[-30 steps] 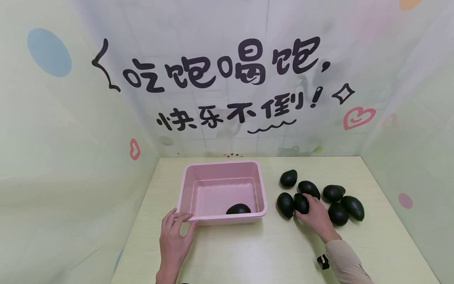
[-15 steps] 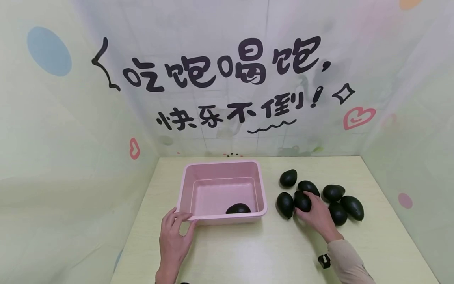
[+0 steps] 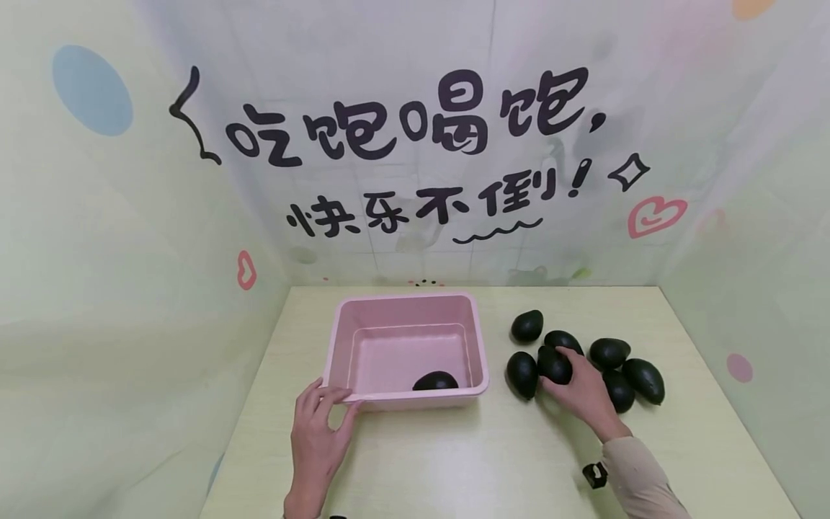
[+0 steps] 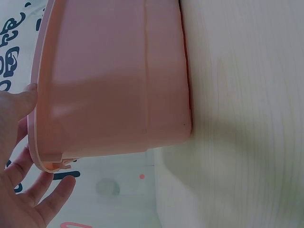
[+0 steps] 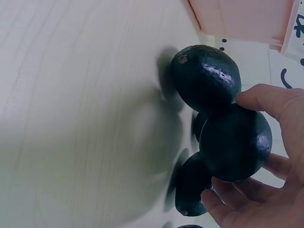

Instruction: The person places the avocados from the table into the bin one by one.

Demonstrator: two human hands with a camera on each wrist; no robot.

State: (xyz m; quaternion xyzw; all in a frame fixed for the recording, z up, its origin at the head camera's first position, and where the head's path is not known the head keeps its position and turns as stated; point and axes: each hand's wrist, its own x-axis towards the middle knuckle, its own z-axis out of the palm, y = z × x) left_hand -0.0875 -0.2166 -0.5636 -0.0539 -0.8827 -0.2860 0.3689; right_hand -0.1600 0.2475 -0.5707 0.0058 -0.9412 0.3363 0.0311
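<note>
My left hand (image 3: 319, 436) holds the near left corner of a pink plastic bin (image 3: 407, 397), fingers over the rim and thumb outside. In the left wrist view the bin's side wall (image 4: 109, 95) fills much of the frame. One dark avocado (image 3: 436, 380) lies inside, by the near wall. On the right, my right hand (image 3: 583, 389) grips a dark avocado (image 3: 554, 365) between thumb and fingers. Close beside it lies another avocado (image 3: 521, 375), and one more (image 3: 563, 343) sits behind. The right wrist view shows the held avocado (image 5: 235, 142) in front of its neighbours.
An avocado (image 3: 527, 326) lies apart at the back, nearer the bin. Right of my right hand, 3 avocados (image 3: 643, 380) sit in a cluster. A pale wooden table (image 3: 447, 461) bears everything. Printed fabric (image 3: 415, 252) hangs behind and along both sides.
The right hand and the avocado in it have shifted slightly right, away from the neighbouring avocado. The left hand and the bin have stayed put.
</note>
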